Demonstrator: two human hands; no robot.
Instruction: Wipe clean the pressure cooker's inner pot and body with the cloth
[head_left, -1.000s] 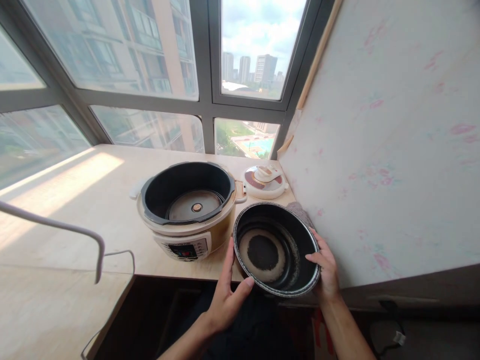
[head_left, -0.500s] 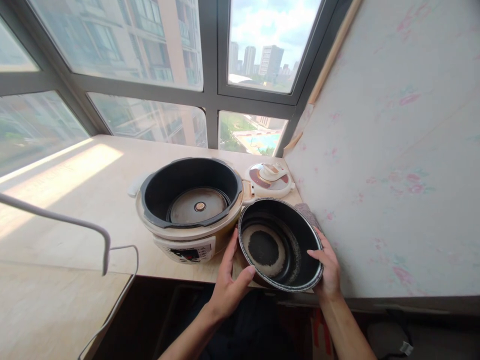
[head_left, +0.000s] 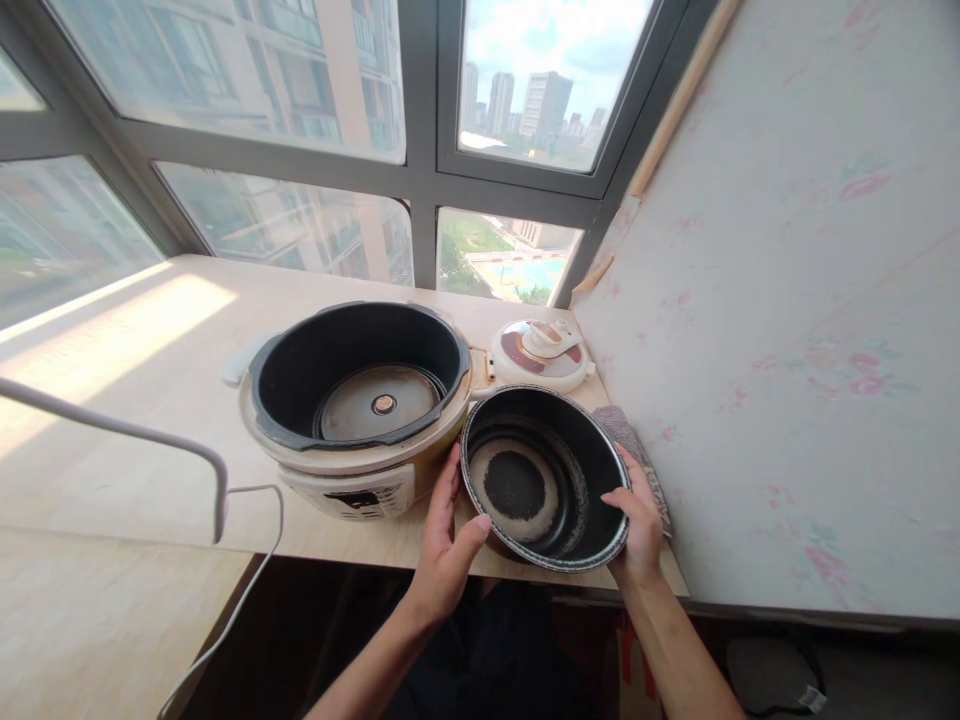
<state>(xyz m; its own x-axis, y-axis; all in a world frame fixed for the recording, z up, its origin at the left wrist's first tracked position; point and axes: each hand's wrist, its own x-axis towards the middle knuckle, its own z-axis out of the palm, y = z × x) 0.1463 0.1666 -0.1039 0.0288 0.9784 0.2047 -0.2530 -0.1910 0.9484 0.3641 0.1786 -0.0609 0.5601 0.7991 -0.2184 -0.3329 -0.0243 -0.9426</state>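
Both hands hold a black inner pot (head_left: 517,490), tilted so that its worn, stained inside faces me. My left hand (head_left: 446,550) presses on the pot's left side, thumb near the rim and fingers along the outer wall. My right hand (head_left: 637,520) grips the right rim, thumb over the inside edge and fingers behind. Just left of the pot stands an electric pressure cooker (head_left: 352,490), its lid off and its dark housing bare, showing a round heating plate (head_left: 382,405) with a small centre knob. The cooker's lid (head_left: 541,355) rests behind the pot.
A folded grey cloth (head_left: 634,450) lies on the pale countertop (head_left: 165,400) against the flowered wall (head_left: 810,350). Grey cables (head_left: 150,430) cross the left side. Windows (head_left: 277,235) rise behind the counter. Below its front edge the space is dark.
The view has shifted slightly, so the cooker, pot and hands appear a little further left and more of the cloth shows. The grip on the pot looks the same.
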